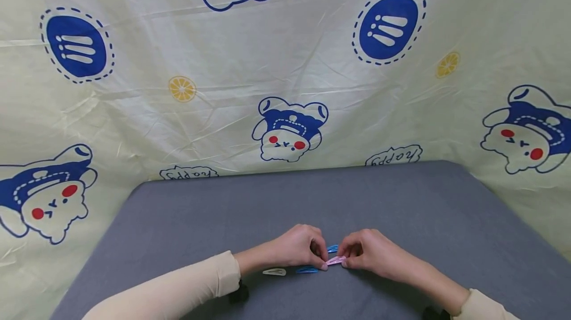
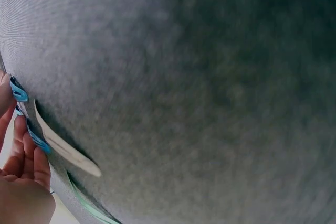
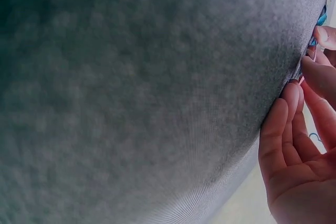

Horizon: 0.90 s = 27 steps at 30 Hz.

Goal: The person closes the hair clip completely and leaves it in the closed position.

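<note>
A pink snap hair clip (image 1: 335, 260) lies slantwise between the two hands, low over the table. My left hand (image 1: 308, 248) pinches its left end with thumb and fingertips, and my right hand (image 1: 372, 253) pinches its right end. Just below the left fingers lies a blue hair clip (image 1: 307, 270); another blue clip (image 1: 332, 248) shows behind the pink one, between the hands. Left of these sits a cream hair clip (image 1: 274, 272). In the left wrist view a pale green clip (image 2: 86, 205) also appears near the cream clip (image 2: 65, 150). Fingers hide most of the pink clip in the right wrist view.
A grey cloth-covered table (image 1: 267, 206) spreads around the hands. Behind it hangs a pale curtain (image 1: 223, 62) printed with blue bears and orange slices. Dark wrist-worn devices (image 1: 239, 293) sit under the sleeves.
</note>
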Available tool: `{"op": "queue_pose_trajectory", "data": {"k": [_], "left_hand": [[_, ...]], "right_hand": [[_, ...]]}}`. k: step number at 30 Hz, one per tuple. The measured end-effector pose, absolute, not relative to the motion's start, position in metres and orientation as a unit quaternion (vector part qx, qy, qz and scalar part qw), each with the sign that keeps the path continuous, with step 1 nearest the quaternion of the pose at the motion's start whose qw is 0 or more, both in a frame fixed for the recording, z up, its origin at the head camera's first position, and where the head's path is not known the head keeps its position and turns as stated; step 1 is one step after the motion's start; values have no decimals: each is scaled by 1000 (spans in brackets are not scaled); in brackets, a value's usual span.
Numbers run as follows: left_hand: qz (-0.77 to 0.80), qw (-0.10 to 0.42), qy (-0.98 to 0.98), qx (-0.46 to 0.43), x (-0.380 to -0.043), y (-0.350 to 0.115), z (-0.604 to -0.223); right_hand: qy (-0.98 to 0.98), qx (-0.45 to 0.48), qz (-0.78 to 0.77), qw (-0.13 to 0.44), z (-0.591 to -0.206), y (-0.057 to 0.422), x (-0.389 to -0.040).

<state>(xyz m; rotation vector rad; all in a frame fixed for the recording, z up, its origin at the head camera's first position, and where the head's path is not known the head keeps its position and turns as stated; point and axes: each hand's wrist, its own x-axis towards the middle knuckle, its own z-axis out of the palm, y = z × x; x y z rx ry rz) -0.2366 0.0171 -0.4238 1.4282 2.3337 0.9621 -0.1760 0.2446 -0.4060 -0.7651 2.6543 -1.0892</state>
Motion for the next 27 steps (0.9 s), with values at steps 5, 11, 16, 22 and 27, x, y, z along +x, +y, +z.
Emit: {"op": "queue_pose_trajectory", "data": {"k": [5,11,16,22,27], "left_hand": [[325,122,798,492,-236,18,-422],[328,126,798,490,-236,19,-421],[338,135,798,480,-234,19,-420],[340,136,794,486,-236,17,-422],[365,148,786,476,-240,12,-420]], "right_hand": [[891,-255,-364,92,-407,246,-177],[884,-271,-368,98,-407,248,-180],[876,-287,-372,110,-407,252,-182],[867,-288,-387,125,-408,255,-185],[862,-276,-402,139,-405,254,-184]]}}
